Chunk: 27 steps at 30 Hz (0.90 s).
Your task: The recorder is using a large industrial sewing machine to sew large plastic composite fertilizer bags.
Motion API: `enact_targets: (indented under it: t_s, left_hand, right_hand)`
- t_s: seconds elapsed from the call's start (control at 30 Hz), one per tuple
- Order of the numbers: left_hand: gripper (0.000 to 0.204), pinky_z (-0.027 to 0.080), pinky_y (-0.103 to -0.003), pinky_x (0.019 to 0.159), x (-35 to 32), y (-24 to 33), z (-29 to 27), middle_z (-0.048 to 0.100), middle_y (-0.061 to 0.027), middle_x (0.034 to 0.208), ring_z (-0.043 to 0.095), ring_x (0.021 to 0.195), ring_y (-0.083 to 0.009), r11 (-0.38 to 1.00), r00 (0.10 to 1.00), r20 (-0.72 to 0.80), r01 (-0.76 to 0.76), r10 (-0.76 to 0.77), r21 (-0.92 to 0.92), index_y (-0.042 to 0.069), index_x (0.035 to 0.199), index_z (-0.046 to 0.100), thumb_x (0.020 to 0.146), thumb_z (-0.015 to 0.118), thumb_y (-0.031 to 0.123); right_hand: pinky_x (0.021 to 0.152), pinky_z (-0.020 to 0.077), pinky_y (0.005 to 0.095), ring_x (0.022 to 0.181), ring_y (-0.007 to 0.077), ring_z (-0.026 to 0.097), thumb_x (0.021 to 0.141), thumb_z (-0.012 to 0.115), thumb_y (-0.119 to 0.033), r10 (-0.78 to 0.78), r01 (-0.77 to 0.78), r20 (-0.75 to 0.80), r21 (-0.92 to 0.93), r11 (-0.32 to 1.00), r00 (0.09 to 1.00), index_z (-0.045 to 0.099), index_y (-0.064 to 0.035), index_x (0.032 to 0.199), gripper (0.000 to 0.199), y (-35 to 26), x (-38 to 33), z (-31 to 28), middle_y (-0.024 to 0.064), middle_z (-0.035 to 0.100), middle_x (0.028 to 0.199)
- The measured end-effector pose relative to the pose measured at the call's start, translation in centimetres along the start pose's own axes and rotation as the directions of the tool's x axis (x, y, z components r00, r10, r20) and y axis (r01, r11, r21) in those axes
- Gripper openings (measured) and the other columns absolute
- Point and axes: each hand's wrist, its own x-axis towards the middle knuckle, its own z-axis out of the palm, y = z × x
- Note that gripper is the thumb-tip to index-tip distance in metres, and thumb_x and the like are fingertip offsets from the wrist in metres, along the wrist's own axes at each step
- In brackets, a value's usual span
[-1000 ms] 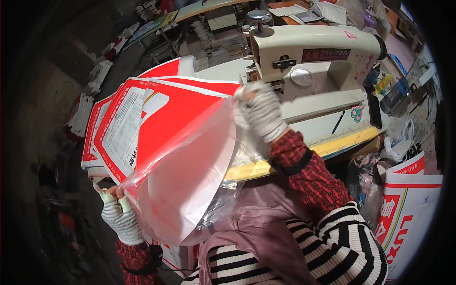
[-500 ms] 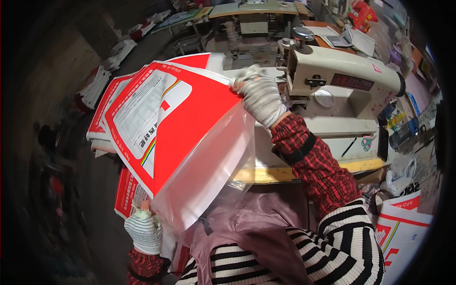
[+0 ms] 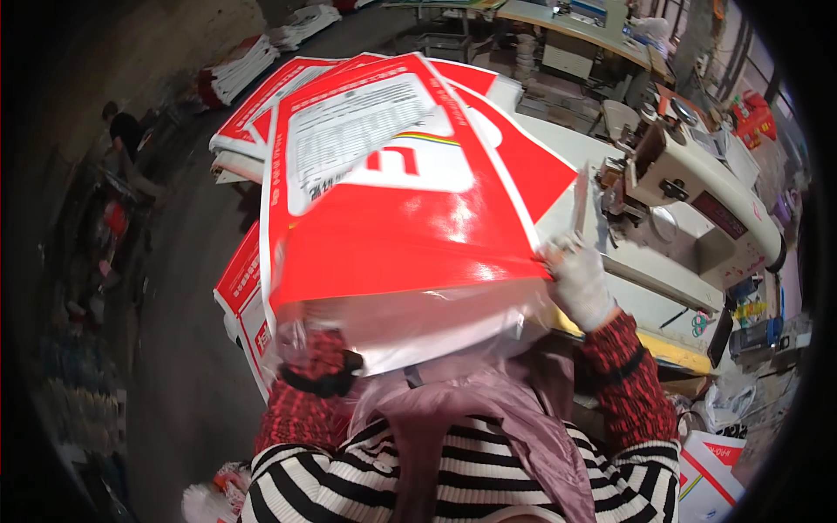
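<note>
A large red and white printed sack (image 3: 392, 253) lies across the sewing table in front of me, its open edge facing me. A thin clear plastic liner (image 3: 462, 322) and white inner side show at that edge. My right hand (image 3: 582, 283), in a whitish knit glove, pinches the sack's near right corner. At the near left corner my left forearm, in a red and black sleeve (image 3: 305, 383), reaches under the sack and liner, which hide the left fingers. More red and white sacks (image 3: 536, 170) lie beneath and behind this one.
A cream sewing machine (image 3: 697, 192) stands on the table to the right, with scissors (image 3: 700, 324) and a pen near its base. Another sack (image 3: 240, 283) hangs low at the left. Folded stacks (image 3: 240, 70) lie on the floor at the far left. Printed sacks (image 3: 711, 471) sit at the lower right.
The sack has turned so that its open edge faces me. My right hand has come nearer with its corner, and my left hand has moved in under the left corner. The view has shifted left.
</note>
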Motion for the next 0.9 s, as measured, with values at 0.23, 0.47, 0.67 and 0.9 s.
enact_targets:
  t_s: [0.23, 0.47, 0.67, 0.9]
  left_hand:
    - [0.021, 0.05, -0.032, 0.069, -2.7, -10.5, -2.7, 0.06, -0.0109, 0.086, 0.059, 0.076, -0.0214, 0.967, 0.975, -0.06, 0.206, -0.216, -0.148, -0.002, 0.094, 0.057, 0.088, 0.052, 0.017]
    - [0.025, 0.047, -0.027, 0.074, -6.7, -4.3, -10.7, 0.061, -0.0076, 0.096, 0.057, 0.085, -0.0149, 0.03, 0.838, -0.266, -0.287, -0.476, -0.957, -0.003, 0.103, 0.059, 0.092, 0.05, 0.017]
    - [0.031, 0.044, -0.026, 0.081, -6.5, -13.8, -5.9, 0.063, -0.0109, 0.103, 0.059, 0.092, -0.015, 0.752, 0.624, -0.426, 0.489, -0.656, -0.442, -0.001, 0.109, 0.059, 0.095, 0.043, 0.022]
    - [0.033, 0.042, -0.018, 0.042, -7.2, -16.5, -4.2, 0.068, -0.0087, 0.091, 0.059, 0.056, -0.012, 0.823, 0.666, -0.682, -0.178, -0.303, -0.54, 0.003, 0.096, 0.064, 0.095, 0.04, 0.025]
  right_hand:
    - [0.066, 0.0461, 0.0407, 0.075, 0.0307, 0.057, 0.065, 0.055, -0.003, 0.063, -0.05, 0.244, -0.059, 0.997, 0.968, 0.054, -0.0043, 0.085, 0.02, -1.5, -2.6, 3.8, 0.015, 0.055, 0.076]
    - [0.064, 0.0459, 0.0426, 0.074, 0.0366, 0.056, 0.061, 0.055, 0.002, 0.101, -0.101, 0.18, -0.011, 0.995, 0.978, 0.059, -0.0038, 0.089, 0.029, -1.8, -1.8, 3.3, 0.0165, 0.057, 0.078]
    - [0.066, 0.0462, 0.0405, 0.076, 0.0345, 0.057, 0.057, 0.062, -0.002, 0.215, -0.228, 0.152, 0.074, 0.971, 0.965, 0.063, -0.0049, 0.089, 0.033, -2.3, -2.8, 2.7, 0.0144, 0.057, 0.075]
    - [0.065, 0.0455, 0.0399, 0.073, 0.0324, 0.057, 0.068, 0.061, -0.002, 0.207, -0.218, 0.11, 0.09, 0.972, 0.972, 0.067, -0.0096, 0.091, 0.024, -2.7, -3.7, 2.8, 0.0145, 0.057, 0.076]
